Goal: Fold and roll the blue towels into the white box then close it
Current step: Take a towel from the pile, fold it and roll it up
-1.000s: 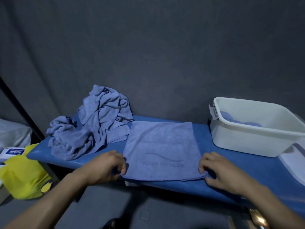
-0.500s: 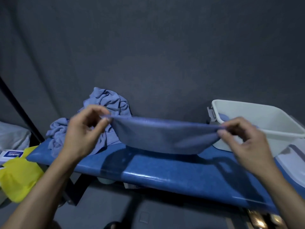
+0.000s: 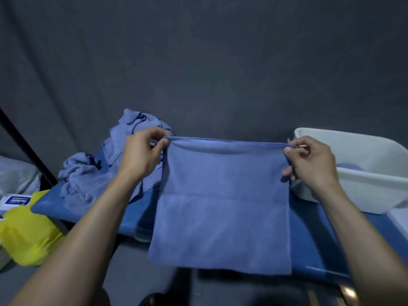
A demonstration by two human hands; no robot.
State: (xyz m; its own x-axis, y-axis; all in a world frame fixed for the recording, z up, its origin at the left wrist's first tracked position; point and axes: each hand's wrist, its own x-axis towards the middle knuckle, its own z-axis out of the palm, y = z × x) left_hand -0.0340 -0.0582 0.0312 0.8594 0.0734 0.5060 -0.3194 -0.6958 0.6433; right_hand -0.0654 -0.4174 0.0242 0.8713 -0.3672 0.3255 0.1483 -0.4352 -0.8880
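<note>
Both hands hold one blue towel up by its top corners: the left hand pinches the left corner between thumb and forefinger, and the right hand pinches the right corner the same way, its other fingers curled along the towel's right edge. Stretched between them, the top hem runs nearly level, and the cloth hangs flat in front of the blue bench, its lower edge dropping below the bench's front lip (a faint horizontal crease crosses it about halfway down). Behind the left hand, a heap of crumpled blue towels lies on the bench's left end, piled up against the dark grey backdrop. At the right end stands the white box, open, with something blue showing inside it. Off the bench's left end lie a yellow bag and a small white-and-blue packet.
</note>
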